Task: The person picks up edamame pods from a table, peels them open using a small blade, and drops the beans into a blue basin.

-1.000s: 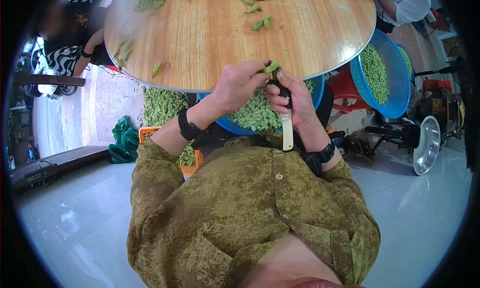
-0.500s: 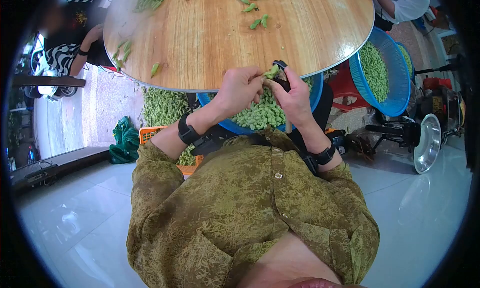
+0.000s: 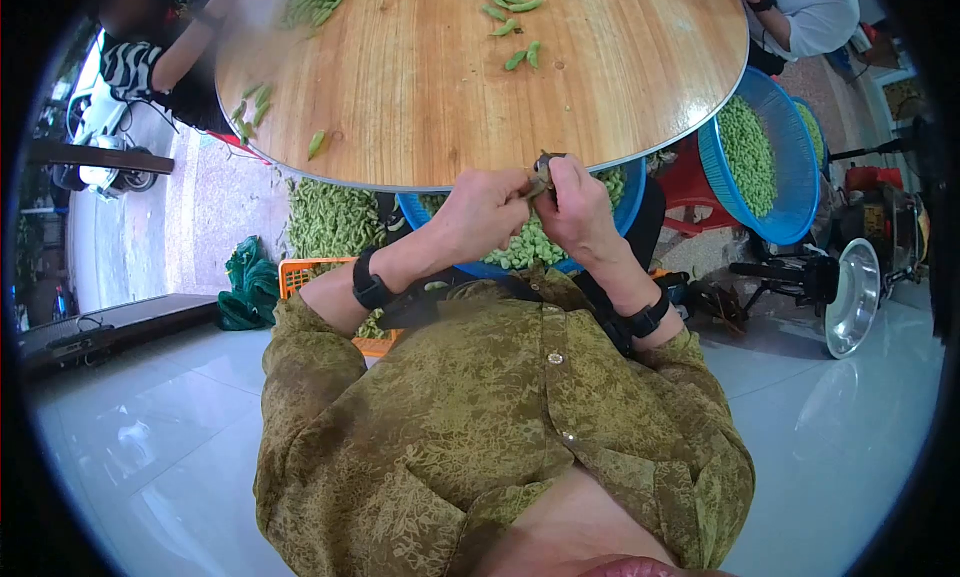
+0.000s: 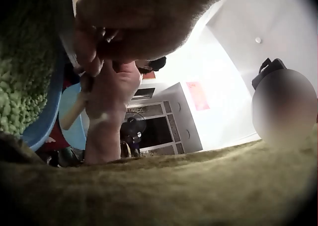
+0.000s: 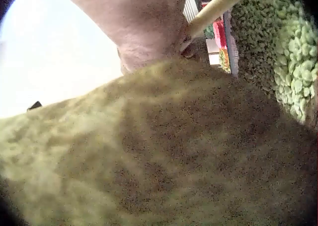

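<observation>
In the head view, both hands meet just over the table's near edge. My left hand [image 3: 482, 215] pinches a small greenish-brown pod [image 3: 541, 181], blurred and mostly covered by fingers. My right hand [image 3: 583, 215] touches it from the other side, fingers curled round a knife. The knife's pale handle [image 4: 75, 113] sticks out below the right hand [image 4: 112, 97] in the left wrist view, and the handle [image 5: 218, 10] shows beside the palm in the right wrist view. The blade is hidden. Under the hands, a blue basin [image 3: 628, 199] holds shelled green beans [image 3: 527, 249].
Several pods [image 3: 515, 5] lie scattered on the round wooden table [image 3: 430, 87]. Left of my knees are a heap of pods [image 3: 330, 217] and an orange crate [image 3: 292, 275]. A blue basket of beans [image 3: 800, 192] and a metal bowl [image 3: 850, 302] stand right. Two people sit across.
The green pod between my hands is now mostly covered. My right hand has turned, hiding the knife handle from the head view. The person at the left has reached over the table.
</observation>
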Action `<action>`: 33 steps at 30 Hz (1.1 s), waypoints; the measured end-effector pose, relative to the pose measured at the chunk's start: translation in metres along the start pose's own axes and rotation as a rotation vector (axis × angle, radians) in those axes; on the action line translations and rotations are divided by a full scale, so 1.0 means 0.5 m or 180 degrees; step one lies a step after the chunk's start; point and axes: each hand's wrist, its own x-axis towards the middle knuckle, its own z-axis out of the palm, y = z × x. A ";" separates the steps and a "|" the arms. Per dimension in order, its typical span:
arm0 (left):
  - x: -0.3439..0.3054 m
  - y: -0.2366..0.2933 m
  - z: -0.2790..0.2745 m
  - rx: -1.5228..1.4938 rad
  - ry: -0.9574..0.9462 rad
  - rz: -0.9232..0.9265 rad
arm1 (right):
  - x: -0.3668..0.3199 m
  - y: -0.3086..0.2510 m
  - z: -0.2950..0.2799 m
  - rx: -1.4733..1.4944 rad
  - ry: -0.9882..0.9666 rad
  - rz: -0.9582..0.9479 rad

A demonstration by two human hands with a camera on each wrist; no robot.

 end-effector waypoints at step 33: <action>0.209 0.029 -0.076 -0.0051 0.0436 0.0809 | 0.009 0.002 -0.062 0.2733 -0.0004 0.1651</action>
